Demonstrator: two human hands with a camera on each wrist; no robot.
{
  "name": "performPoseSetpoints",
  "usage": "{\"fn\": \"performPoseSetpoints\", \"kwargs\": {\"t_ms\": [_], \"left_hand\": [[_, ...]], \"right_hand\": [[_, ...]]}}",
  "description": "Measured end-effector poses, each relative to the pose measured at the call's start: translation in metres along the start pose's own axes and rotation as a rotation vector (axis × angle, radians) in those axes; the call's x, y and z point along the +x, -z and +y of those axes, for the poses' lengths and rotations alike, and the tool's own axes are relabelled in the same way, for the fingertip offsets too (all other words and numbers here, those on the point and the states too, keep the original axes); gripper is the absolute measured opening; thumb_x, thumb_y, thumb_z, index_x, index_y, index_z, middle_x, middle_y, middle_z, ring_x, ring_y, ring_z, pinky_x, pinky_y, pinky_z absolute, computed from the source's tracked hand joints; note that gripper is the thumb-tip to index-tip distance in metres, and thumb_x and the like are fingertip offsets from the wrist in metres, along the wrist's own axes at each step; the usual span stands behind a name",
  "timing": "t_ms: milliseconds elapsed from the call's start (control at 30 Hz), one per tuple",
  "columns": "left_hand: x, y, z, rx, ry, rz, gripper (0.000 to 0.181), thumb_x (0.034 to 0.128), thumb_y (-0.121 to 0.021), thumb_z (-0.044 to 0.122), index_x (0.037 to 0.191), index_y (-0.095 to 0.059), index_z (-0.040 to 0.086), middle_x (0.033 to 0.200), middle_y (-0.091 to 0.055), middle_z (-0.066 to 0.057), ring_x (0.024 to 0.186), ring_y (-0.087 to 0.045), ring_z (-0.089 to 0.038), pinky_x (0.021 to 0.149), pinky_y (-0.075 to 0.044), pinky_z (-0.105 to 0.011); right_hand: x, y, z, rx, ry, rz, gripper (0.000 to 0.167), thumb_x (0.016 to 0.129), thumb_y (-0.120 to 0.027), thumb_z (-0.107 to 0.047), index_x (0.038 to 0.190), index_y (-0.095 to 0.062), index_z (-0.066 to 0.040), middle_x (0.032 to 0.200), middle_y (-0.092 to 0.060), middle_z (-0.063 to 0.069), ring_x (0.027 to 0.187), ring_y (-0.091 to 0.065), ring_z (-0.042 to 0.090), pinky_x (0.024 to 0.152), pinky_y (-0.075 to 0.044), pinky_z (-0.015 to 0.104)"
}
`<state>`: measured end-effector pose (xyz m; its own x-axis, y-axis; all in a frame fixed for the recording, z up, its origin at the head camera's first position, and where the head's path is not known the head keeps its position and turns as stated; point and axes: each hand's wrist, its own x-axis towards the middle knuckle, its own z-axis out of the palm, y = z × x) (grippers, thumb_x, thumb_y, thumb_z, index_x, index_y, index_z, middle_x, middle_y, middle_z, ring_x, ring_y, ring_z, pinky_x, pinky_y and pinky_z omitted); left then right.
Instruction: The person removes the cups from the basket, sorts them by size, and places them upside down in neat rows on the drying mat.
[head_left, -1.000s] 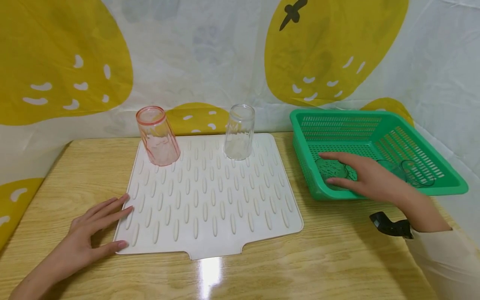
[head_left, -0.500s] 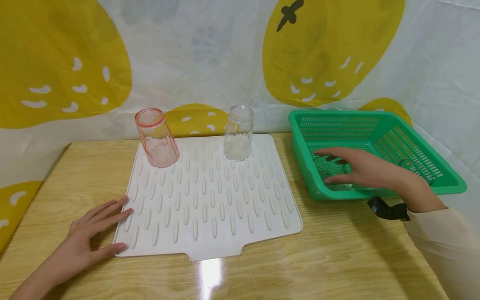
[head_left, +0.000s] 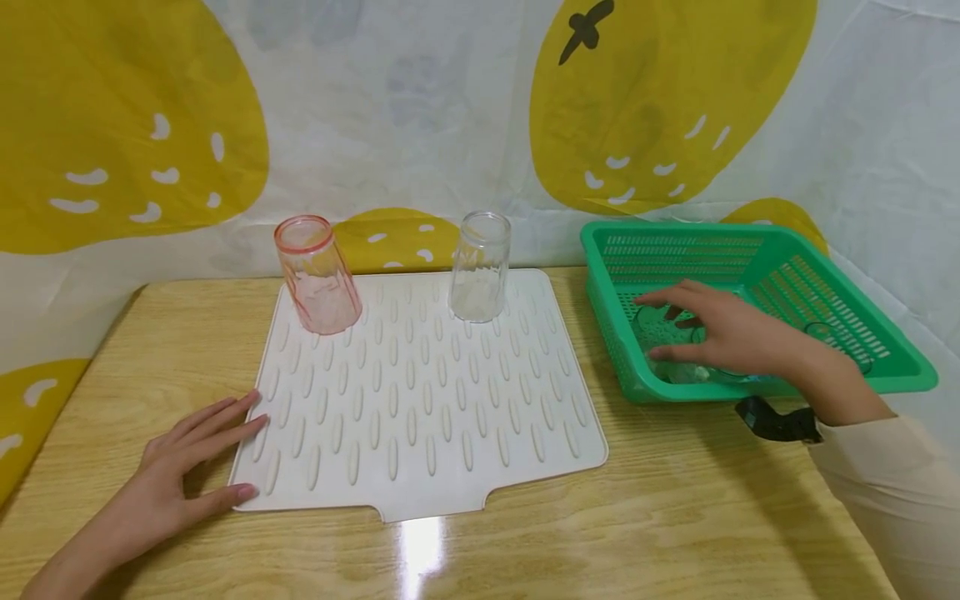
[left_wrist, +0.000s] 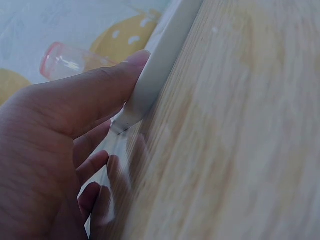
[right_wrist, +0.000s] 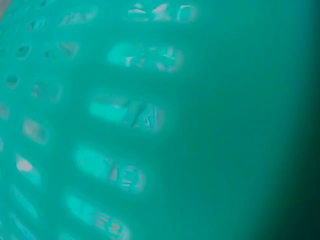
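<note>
While my left hand (head_left: 168, 467) lies spread at the left edge of the white mat (head_left: 431, 504), thumb on its near corner, my right hand (head_left: 727, 333) reaches into the green basket (head_left: 682, 229) on the right. Its thumb and fingers stand apart by a glass (head_left: 648, 329); I can't tell if they touch. On the mat's far side, a pink glass (head_left: 322, 287) stands left of a clear glass (head_left: 480, 271).

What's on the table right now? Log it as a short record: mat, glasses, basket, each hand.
mat: white, ribbed, flat on the wooden table
glasses on mat: pink-rimmed glass far left; clear glass to its right
basket: green, slotted, right of mat, some glassware inside
left hand: thumb and fingertips at mat's left edge
right hand: reaching into basket; grip unclear
</note>
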<state>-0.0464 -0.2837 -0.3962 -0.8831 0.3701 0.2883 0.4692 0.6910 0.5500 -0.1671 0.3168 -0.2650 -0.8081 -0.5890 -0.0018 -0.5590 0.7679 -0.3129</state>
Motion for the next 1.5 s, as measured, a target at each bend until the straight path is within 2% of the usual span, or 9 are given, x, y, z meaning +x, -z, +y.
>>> {"fn": "performPoseSetpoints", "kwargs": {"t_ms": [200, 600, 733, 833, 1000, 1100, 1200, 1333, 1500], "left_hand": [[0.001, 0.001, 0.001, 0.001, -0.005, 0.001, 0.078, 0.0650, -0.088, 0.016, 0.136, -0.056, 0.019, 0.150, -0.038, -0.003, 0.140, -0.019, -0.011, 0.095, -0.011, -0.057], [0.002, 0.002, 0.001, 0.039, -0.003, -0.019, 0.077, 0.0660, -0.088, 0.021, 0.136, -0.056, 0.021, 0.150, -0.038, -0.001, 0.140, -0.019, -0.008, 0.088, -0.016, -0.056], [0.003, 0.002, 0.004, 0.088, -0.004, -0.024, 0.077, 0.0663, -0.088, 0.026, 0.137, -0.056, 0.022, 0.150, -0.038, 0.000, 0.139, -0.018, -0.007, 0.081, -0.019, -0.054], [0.005, 0.003, 0.007, 0.107, -0.003, -0.031, 0.076, 0.0673, -0.087, 0.029, 0.137, -0.055, 0.023, 0.150, -0.037, 0.001, 0.139, -0.018, -0.008, 0.081, -0.019, -0.054], [0.008, 0.003, 0.011, 0.133, -0.045, 0.004, 0.077, 0.0650, -0.088, 0.027, 0.135, -0.057, 0.024, 0.147, -0.042, 0.003, 0.135, -0.025, -0.008, 0.088, -0.023, -0.053], [0.013, 0.005, 0.018, 0.138, -0.082, 0.033, 0.078, 0.0630, -0.089, 0.023, 0.134, -0.058, 0.021, 0.142, -0.048, 0.000, 0.131, -0.030, -0.005, 0.102, -0.024, -0.036], [0.020, 0.009, 0.028, 0.117, -0.114, 0.063, 0.079, 0.0614, -0.090, 0.016, 0.133, -0.059, 0.016, 0.138, -0.053, -0.003, 0.127, -0.036, -0.004, 0.104, -0.019, -0.013], [0.030, 0.012, 0.046, 0.027, -0.141, 0.093, 0.077, 0.0615, -0.089, 0.009, 0.132, -0.059, 0.013, 0.135, -0.055, -0.003, 0.123, -0.042, -0.007, 0.102, -0.025, -0.013], [0.043, 0.007, 0.068, -0.099, -0.252, 0.150, 0.069, 0.0667, -0.087, 0.013, 0.130, -0.060, 0.006, 0.131, -0.058, -0.009, 0.120, -0.048, -0.014, 0.101, -0.031, -0.017]], "right_hand": [[-0.002, 0.006, -0.003, -0.043, 0.023, 0.071, 0.061, 0.082, -0.078, -0.026, 0.136, -0.052, -0.013, 0.119, -0.049, 0.006, 0.099, -0.053, 0.023, 0.075, -0.049, 0.045], [-0.013, 0.022, -0.019, -0.108, -0.026, 0.259, 0.057, 0.080, -0.079, -0.019, 0.133, -0.056, -0.018, 0.123, -0.047, 0.009, 0.093, -0.058, 0.025, 0.075, -0.046, 0.039], [-0.016, 0.025, -0.024, -0.105, -0.063, 0.332, 0.054, 0.082, -0.077, -0.018, 0.132, -0.057, -0.016, 0.121, -0.048, 0.010, 0.090, -0.058, 0.024, 0.073, -0.047, 0.019], [-0.017, 0.026, -0.028, -0.093, -0.059, 0.403, 0.053, 0.082, -0.077, -0.015, 0.132, -0.057, -0.014, 0.118, -0.049, 0.010, 0.091, -0.054, 0.014, 0.072, -0.038, 0.002], [-0.019, 0.028, -0.038, -0.062, -0.023, 0.487, 0.057, 0.079, -0.078, -0.009, 0.132, -0.057, -0.014, 0.116, -0.051, 0.007, 0.092, -0.048, -0.003, 0.075, -0.038, 0.000], [-0.019, 0.027, -0.047, -0.039, 0.005, 0.522, 0.060, 0.077, -0.079, -0.004, 0.132, -0.057, -0.013, 0.116, -0.052, 0.003, 0.093, -0.051, -0.005, 0.075, -0.040, 0.002], [-0.017, 0.024, -0.055, -0.007, 0.050, 0.557, 0.063, 0.074, -0.080, 0.000, 0.131, -0.057, -0.010, 0.114, -0.054, 0.003, 0.095, -0.054, -0.003, 0.074, -0.043, 0.005], [-0.012, 0.015, -0.064, 0.061, 0.117, 0.583, 0.063, 0.070, -0.082, 0.004, 0.128, -0.058, -0.005, 0.114, -0.055, 0.006, 0.100, -0.055, 0.001, 0.072, -0.046, 0.009], [-0.004, 0.002, -0.073, 0.133, 0.177, 0.588, 0.063, 0.070, -0.082, 0.002, 0.128, -0.058, -0.004, 0.116, -0.057, 0.007, 0.102, -0.056, 0.006, 0.069, -0.049, 0.012]]}}
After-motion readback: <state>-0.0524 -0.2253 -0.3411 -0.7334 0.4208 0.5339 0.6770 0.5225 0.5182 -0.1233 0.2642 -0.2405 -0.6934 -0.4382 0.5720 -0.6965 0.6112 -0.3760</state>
